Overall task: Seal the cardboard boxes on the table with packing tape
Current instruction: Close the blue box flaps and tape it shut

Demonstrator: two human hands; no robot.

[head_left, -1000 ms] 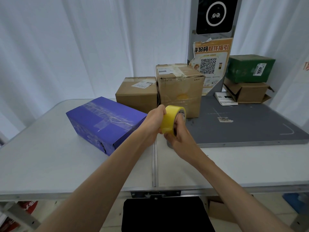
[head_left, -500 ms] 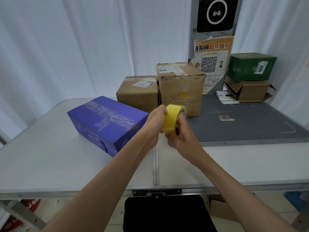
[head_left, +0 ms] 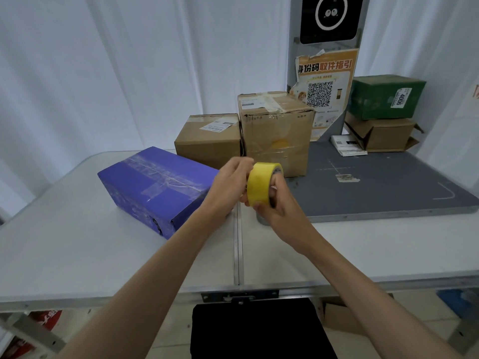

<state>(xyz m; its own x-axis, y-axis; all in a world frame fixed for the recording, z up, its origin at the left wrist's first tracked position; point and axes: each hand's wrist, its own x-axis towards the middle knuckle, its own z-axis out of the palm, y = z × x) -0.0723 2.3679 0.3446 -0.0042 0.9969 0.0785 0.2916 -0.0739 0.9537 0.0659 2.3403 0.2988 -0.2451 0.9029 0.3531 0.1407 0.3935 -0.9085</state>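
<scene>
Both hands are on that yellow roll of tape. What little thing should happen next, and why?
Probably peel the tape's free end loose. The right hand grips the yellow tape roll while the left hand pinches at its rim, and no strip is pulled out yet, so nothing can go on the purple box.

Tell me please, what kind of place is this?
Probably a parcel pickup point: labelled boxes on a table, a QR-code poster, and a scanner screen above it.
</scene>
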